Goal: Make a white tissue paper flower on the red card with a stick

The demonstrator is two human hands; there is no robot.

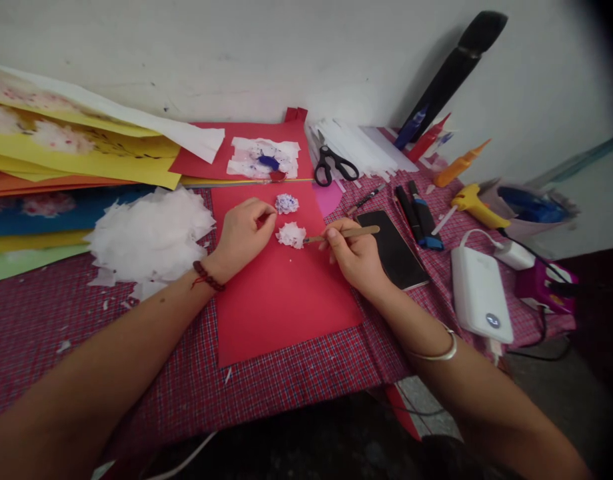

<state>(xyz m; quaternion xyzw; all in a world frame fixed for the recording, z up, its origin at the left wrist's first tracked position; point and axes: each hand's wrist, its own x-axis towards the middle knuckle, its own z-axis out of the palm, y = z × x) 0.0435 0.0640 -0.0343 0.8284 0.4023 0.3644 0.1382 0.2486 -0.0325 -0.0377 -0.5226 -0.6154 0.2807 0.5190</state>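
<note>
A red paper sheet (281, 300) lies on the table with two small crumpled-paper flowers on it. The upper flower (286, 203) is white speckled with blue; the lower one (291, 235) is mostly white. My right hand (354, 257) grips a thin paintbrush (361, 231) with a wooden handle, its dark tip at the right edge of the white flower. On the sheet's left side rests my left hand (246, 233), fingers curled and thumb against the forefinger, close to both flowers. Nothing shows between those fingertips.
White tissue pieces (149, 233) are heaped at left, below stacked coloured papers (86, 153). Behind are a blue-stained tissue (266, 159) and scissors (331, 163). To the right lie a phone (394, 250), markers (420, 213), a glue gun (479, 207) and a white power bank (481, 293).
</note>
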